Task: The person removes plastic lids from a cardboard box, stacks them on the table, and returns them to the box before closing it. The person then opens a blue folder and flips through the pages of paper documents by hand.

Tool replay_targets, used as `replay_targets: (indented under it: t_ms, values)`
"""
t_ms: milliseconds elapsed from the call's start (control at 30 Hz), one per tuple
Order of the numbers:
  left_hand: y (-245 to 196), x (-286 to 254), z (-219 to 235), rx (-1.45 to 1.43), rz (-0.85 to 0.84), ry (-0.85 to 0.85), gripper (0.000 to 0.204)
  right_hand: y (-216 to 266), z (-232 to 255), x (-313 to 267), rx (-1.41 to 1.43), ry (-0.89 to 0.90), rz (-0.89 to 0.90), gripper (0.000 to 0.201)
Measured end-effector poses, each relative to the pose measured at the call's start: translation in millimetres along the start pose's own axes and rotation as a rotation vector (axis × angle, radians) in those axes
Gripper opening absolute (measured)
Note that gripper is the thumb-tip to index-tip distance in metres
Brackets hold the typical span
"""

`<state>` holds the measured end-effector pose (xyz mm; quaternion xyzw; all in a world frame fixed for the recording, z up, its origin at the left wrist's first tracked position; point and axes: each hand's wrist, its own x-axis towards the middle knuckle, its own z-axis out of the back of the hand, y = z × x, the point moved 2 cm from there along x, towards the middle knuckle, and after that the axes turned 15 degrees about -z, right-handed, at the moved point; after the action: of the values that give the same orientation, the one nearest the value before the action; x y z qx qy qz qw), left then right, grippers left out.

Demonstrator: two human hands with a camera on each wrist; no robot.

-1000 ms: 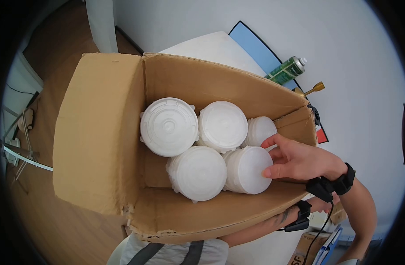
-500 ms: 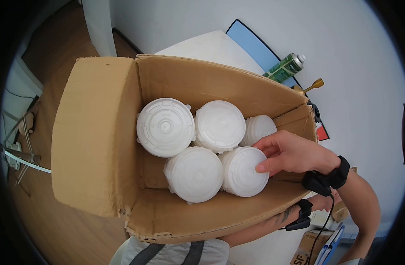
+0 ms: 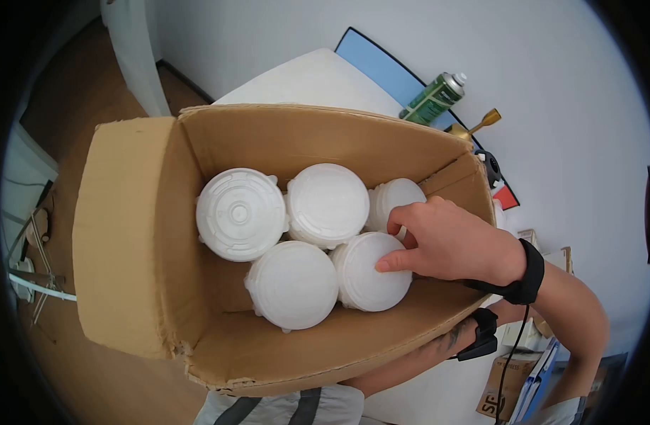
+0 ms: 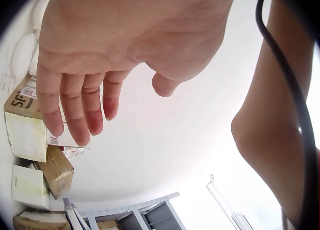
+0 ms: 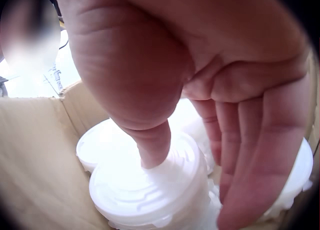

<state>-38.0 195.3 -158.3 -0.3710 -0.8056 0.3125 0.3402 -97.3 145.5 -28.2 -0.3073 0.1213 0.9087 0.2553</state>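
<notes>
Inside a cardboard box stand several stacks of round white plastic lids with small side tabs. My right hand reaches in over the box's end and grips the front stack nearest that end. Its thumb lies on the top lid, and the fingers bend down along the stack's side; their tips are partly hidden in the head view. Behind this hand is a narrower-looking stack, partly covered. My left hand is outside the box, its fingers loosely extended with nothing in them; the box and right arm mostly hide it from the head view.
The box stands on a white table beside a wall. Behind it are a green spray can, a brass-coloured object and a blue panel. Small cartons and blue folders stand beyond the box's end.
The right hand has shifted further over the front stack, its thumb further in on the lid and its index finger more bent. The whole head view has swung slightly; the other stacks keep their places.
</notes>
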Motion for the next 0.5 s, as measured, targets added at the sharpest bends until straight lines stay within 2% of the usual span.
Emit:
replay_targets:
  t_ms: [67, 133, 200, 233, 267, 333, 367, 400, 433, 467, 500]
  values:
    - [3, 2, -34, -0.033, 0.022, 0.085, 0.013, 7, 21, -30, -0.246, -0.229, -0.06, 0.048]
    - [8, -4, -85, -0.089, 0.061, 0.21, 0.013, -8, 51, -65, -0.069, -0.371, -0.056, 0.043]
    - [12, -15, -132, -0.133, 0.099, 0.328, 0.012, -41, 75, -114, 0.303, -0.576, -0.122, 0.045]
    - [11, -23, -145, -0.148, 0.112, 0.375, 0.012, -72, 73, -130, 0.404, -0.68, -0.202, 0.032]
    - [10, -21, -162, -0.156, 0.124, 0.417, 0.012, -102, 67, -149, 0.49, -0.775, -0.233, 0.031]
    - [25, -21, -162, -0.095, 0.205, 0.295, 0.017, -169, 32, -174, 0.572, -0.921, -0.467, 0.033]
    - [22, -19, -158, -0.012, 0.172, 0.304, 0.018, -208, 3, -180, 0.586, -0.986, -0.57, 0.033]
    - [21, -18, -156, 0.06, 0.101, 0.304, 0.022, -234, -33, -189, 0.426, -1.033, -0.656, 0.035]
    - [22, -17, -155, 0.059, 0.099, 0.328, 0.022, -262, -74, -193, 0.368, -0.947, -0.808, 0.04]
    - [21, -17, -150, 0.395, -0.096, 0.357, 0.025, -292, -126, -194, 0.172, -0.903, -0.812, 0.048]
    - [19, -19, -147, 0.73, -0.299, 0.365, 0.029, -306, -164, -191, 0.193, -0.742, -0.933, 0.057]
